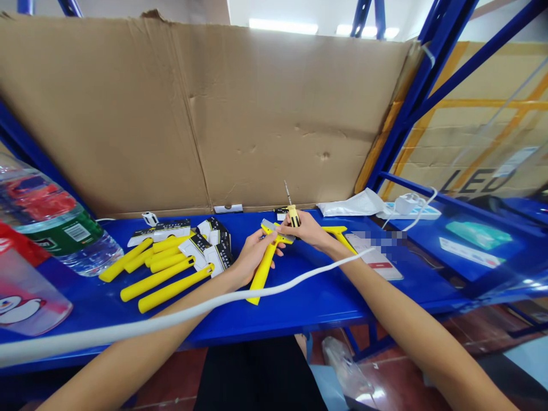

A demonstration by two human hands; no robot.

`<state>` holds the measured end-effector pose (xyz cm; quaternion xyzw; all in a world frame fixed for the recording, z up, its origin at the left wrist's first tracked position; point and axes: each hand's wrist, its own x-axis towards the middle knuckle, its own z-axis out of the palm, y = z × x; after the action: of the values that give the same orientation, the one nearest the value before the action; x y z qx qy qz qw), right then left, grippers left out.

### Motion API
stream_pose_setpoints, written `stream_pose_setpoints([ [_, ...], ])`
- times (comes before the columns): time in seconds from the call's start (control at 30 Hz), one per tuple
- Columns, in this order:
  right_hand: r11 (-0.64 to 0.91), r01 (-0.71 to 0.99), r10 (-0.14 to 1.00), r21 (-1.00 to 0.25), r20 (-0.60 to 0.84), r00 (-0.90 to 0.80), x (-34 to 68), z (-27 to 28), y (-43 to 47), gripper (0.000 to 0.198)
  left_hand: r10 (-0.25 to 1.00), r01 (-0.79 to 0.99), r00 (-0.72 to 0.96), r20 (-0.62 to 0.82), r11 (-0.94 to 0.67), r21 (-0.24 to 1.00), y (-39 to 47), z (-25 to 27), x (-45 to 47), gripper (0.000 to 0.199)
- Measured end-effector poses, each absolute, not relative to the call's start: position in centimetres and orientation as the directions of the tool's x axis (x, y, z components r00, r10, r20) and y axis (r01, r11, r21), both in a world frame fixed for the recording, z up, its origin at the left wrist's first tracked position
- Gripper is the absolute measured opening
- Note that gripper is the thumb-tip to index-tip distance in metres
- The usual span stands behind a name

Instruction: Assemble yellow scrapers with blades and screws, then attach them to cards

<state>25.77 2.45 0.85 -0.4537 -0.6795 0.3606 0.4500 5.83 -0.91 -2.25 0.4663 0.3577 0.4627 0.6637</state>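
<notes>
Two hands work a yellow scraper at the middle of the blue surface.

A white cable (180, 317) crosses nearest, over both forearms. Beyond it the left hand (252, 255) closes its grip on the yellow scraper (266, 260) around the long handle, whose end rests on the surface (325, 297); the metal blade head points up-right. The right hand (309, 228), touching the head, grips a small yellow-and-black screwdriver (293, 212), its tip apparently upward. More yellow scrapers (162, 271) lie left, before the cardboard wall (214, 114).

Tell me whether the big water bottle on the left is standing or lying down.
Lying down. The water bottle rests on its side on the blue shelf, its label facing up, left of the yellow scrapers.
</notes>
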Motion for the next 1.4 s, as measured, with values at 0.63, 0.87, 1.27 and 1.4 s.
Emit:
stream_pose_setpoints([
  [0.63, 0.34, 0.771, 0.931, -0.538, 0.31, -0.194, 28.1, -2.8, 5.8, 0.03, 0.995, -0.342, 0.083, 0.055, -0.024, 0.939, -0.7, -1.1, 5.4, 0.033],
  [0.87, 0.298, 0.824, 0.939, -0.482, 0.305, -0.161, 27.2, -3.4, 5.9, 0.039, 0.993, -0.341, 0.113, 0.045, -0.004, 0.94, -0.8, -1.3, 5.5, 0.035],
  [1.27, 0.339, 0.325, 0.894, -0.883, 0.41, 0.182, 27.0, -2.4, 6.6, 0.04, 0.989, -0.318, 0.146, -0.013, 0.059, 0.946, -0.8, -1.4, 5.6, 0.03],
  [1.4, 0.34, 0.047, 0.922, -0.939, 0.343, 0.179, 26.2, -2.1, 6.1, 0.06, 0.984, -0.301, 0.17, -0.044, 0.095, 0.949, -0.8, -1.5, 5.7, 0.027],
])
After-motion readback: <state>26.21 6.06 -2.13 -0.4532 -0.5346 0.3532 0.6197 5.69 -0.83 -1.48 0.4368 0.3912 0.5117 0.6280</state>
